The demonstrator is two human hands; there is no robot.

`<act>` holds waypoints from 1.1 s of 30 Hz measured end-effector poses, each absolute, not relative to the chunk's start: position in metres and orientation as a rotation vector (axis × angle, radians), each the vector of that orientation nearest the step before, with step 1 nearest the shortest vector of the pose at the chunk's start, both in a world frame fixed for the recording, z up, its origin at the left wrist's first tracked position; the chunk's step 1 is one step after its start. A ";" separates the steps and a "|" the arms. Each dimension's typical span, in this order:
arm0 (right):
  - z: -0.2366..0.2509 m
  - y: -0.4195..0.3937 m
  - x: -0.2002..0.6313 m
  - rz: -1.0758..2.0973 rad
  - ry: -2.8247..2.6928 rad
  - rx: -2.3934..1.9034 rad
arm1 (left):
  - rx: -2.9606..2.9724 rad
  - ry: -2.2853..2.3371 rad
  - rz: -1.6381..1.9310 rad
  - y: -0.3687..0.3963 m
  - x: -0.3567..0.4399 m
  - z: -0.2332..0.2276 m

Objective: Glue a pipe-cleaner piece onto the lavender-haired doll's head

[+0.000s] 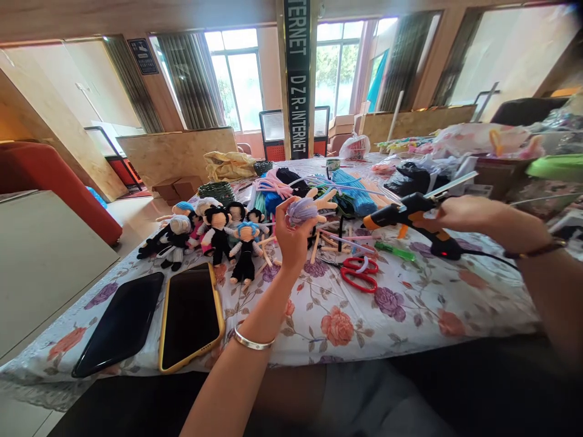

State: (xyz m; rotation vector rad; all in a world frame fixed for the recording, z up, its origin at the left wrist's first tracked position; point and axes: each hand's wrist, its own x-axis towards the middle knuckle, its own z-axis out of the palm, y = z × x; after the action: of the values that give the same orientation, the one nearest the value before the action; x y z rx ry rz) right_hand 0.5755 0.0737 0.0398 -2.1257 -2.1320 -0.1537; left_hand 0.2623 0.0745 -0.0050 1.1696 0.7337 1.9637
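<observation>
From the head camera, the left hand (291,240) is holding up a small pipe-cleaner doll with pale lilac yarn hair and peach limbs (306,209), its grip clamped around the doll's body so the head is sitting above the fingers, raised over the middle of the surface. The right hand (458,213) is wrapping its grip around the handle of a black and orange hot glue gun (410,213), whose orange nozzle is pointing left toward the doll but standing apart from it, not touching.

On the floral tablecloth-covered surface (401,309), red-handled scissors (359,271) are lying just beyond the left hand, with a green pen-like stick (394,250) near them. A cluster of finished little dolls in black outfits (214,233) is standing to the far left, and two dark phones, one in a yellow case (191,315), are lying on the near left. Bundles of blue and pink pipe cleaners (346,191) are piled farther back.

Doing this well probably means keeping the doll steady, bringing the nozzle close to the hair's base, and keeping the fingers clear of the hot tip.
</observation>
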 end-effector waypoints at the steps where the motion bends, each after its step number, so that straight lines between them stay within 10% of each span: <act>1: 0.045 0.068 0.570 -0.208 -2.087 -2.235 | 1.173 0.732 1.964 0.075 0.262 -0.005; 13: 0.015 0.069 0.481 0.719 -2.769 -1.263 | 1.206 0.753 1.957 0.076 0.262 -0.007; 33: 0.036 0.038 0.447 0.084 -2.252 -1.005 | 1.331 0.697 1.910 0.077 0.264 -0.008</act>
State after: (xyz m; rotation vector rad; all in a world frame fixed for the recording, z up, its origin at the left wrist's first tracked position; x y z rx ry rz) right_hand 0.4472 0.0384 0.0362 -1.0046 -2.2520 0.0845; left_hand 0.2640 0.0769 -0.0079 1.3310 0.6969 1.9102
